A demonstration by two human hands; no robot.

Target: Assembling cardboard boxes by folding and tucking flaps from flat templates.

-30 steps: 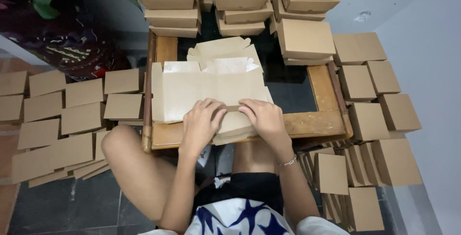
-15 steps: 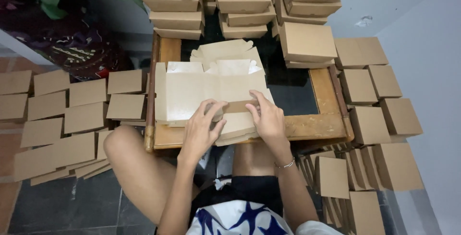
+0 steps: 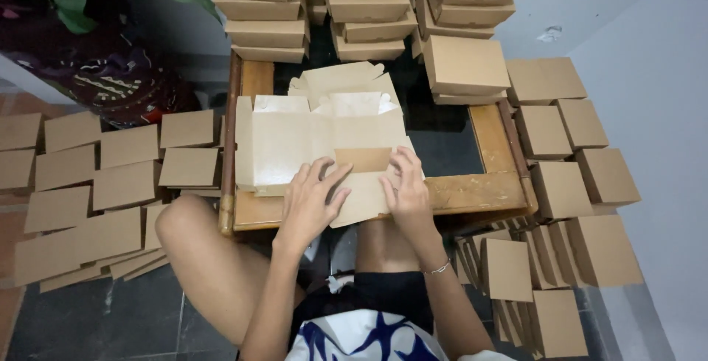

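Observation:
A flat, unfolded cardboard box blank [image 3: 295,140], pale inside with a brown flap [image 3: 361,159] turned up, lies on a small wooden table [image 3: 479,188]. My left hand [image 3: 310,199] presses on its near edge with fingers spread. My right hand [image 3: 404,188] pinches the near edge beside the brown flap. More flat blanks [image 3: 343,79] lie stacked under and behind it.
Folded brown boxes [image 3: 464,66] stand stacked at the back of the table and behind it. More boxes [image 3: 564,191] fill the floor on the right. Flat brown pieces [image 3: 125,176] cover the floor on the left. A potted plant [image 3: 96,44] stands at far left. My knees sit under the table.
A brown flap has been folded up on the blank between my hands. Both hands shifted slightly along the near edge.

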